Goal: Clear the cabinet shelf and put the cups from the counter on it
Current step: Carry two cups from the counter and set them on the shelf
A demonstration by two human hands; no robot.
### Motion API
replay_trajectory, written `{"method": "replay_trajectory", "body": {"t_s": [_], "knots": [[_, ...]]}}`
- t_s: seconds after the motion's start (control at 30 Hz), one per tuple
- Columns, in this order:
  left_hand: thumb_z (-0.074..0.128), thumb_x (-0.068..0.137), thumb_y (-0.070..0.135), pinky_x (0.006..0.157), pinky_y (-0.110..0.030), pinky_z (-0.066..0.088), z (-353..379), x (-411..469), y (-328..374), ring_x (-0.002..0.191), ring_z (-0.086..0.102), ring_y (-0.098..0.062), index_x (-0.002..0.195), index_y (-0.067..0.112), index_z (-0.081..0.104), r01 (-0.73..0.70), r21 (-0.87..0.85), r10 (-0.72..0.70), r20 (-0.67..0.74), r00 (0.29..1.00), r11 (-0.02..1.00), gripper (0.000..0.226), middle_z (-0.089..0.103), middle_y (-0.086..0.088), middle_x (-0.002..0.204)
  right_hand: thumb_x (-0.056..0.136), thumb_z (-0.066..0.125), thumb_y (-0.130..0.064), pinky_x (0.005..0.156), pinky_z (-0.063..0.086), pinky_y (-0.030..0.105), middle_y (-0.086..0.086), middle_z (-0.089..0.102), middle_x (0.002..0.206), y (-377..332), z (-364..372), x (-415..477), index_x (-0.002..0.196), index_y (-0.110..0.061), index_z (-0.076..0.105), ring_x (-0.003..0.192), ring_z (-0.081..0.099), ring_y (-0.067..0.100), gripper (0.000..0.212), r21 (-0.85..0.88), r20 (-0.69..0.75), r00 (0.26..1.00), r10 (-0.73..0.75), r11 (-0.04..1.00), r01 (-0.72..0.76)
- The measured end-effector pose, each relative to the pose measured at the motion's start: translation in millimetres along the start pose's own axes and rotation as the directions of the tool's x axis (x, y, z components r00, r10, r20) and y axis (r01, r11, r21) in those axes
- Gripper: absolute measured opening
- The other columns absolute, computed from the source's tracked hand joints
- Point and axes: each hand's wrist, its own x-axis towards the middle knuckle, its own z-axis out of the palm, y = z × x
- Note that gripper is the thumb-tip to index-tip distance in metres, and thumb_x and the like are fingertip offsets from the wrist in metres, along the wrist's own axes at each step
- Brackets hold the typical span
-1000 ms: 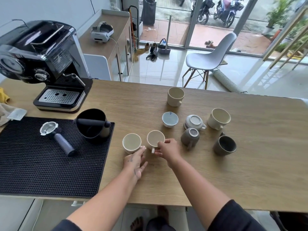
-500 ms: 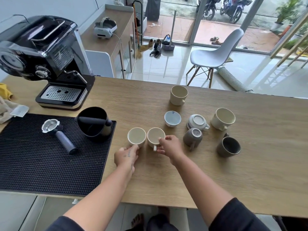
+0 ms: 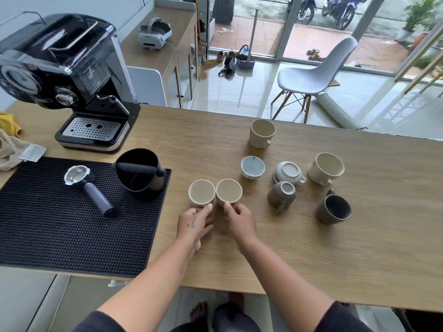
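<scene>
Two small beige cups stand side by side on the wooden counter (image 3: 311, 248). My left hand (image 3: 195, 222) pinches the near side of the left beige cup (image 3: 201, 193). My right hand (image 3: 239, 221) grips the handle of the right beige cup (image 3: 229, 191). Behind them stand a tall cream cup (image 3: 262, 133), a small blue-white bowl cup (image 3: 253, 167), an upturned white cup (image 3: 288, 172), a grey cup on its side (image 3: 282, 194), a cream mug (image 3: 326, 167) and a dark grey mug (image 3: 334, 209). No cabinet shelf is in view.
A black espresso machine (image 3: 62, 75) stands at the far left of the counter. In front of it lies a black rubber mat (image 3: 60, 236) with a portafilter (image 3: 88, 185) and a black knock box (image 3: 140, 172). Cloths (image 3: 9, 140) lie at the left edge. A white chair (image 3: 311, 77) stands beyond.
My left hand went from lying flat beside the left beige cup to curling its fingers onto that cup. My right hand kept its hold on the other cup's handle.
</scene>
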Motion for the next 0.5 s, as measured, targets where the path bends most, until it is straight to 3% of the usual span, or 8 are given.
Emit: {"method": "replay_trajectory", "body": {"t_s": [0.17, 0.33, 0.5], "knots": [[0.070, 0.088, 0.015, 0.084, -0.038, 0.054, 9, -1, -6, 0.092, 0.066, -0.024, 0.086, 0.009, 0.062, 0.015, -0.057, -0.013, 0.036, 0.999, 0.998, 0.010, 0.070, -0.009, 0.089, 0.088, 0.064, -0.034, 0.074, 0.052, 0.035, -0.004, 0.073, 0.073, -3, 2, -6, 0.075, -0.015, 0.072, 0.073, 0.065, 0.012, 0.024, -0.035, -0.016, 0.996, -0.087, 0.996, 0.086], [0.075, 0.082, 0.014, 0.091, -0.043, 0.053, 17, 0, -11, 0.095, 0.067, -0.026, 0.081, 0.010, 0.064, 0.006, -0.094, -0.004, 0.027, 1.000, 0.996, 0.012, 0.073, -0.012, 0.091, 0.086, 0.067, -0.035, 0.076, 0.053, 0.032, -0.008, 0.074, 0.073, -2, -2, -7, 0.076, -0.018, 0.076, 0.075, 0.068, 0.008, 0.021, -0.050, 0.024, 0.994, -0.107, 0.993, 0.108], [0.075, 0.082, 0.014, 0.071, -0.032, 0.054, 17, 1, -10, 0.098, 0.065, -0.022, 0.084, 0.012, 0.064, 0.021, -0.105, -0.021, -0.002, 1.000, 0.994, 0.011, 0.071, -0.010, 0.095, 0.088, 0.063, -0.041, 0.067, 0.043, 0.032, -0.005, 0.064, 0.061, -8, -12, -5, 0.065, -0.013, 0.067, 0.063, 0.056, 0.011, 0.036, -0.032, -0.178, 0.979, -0.095, 0.995, 0.090]]}}
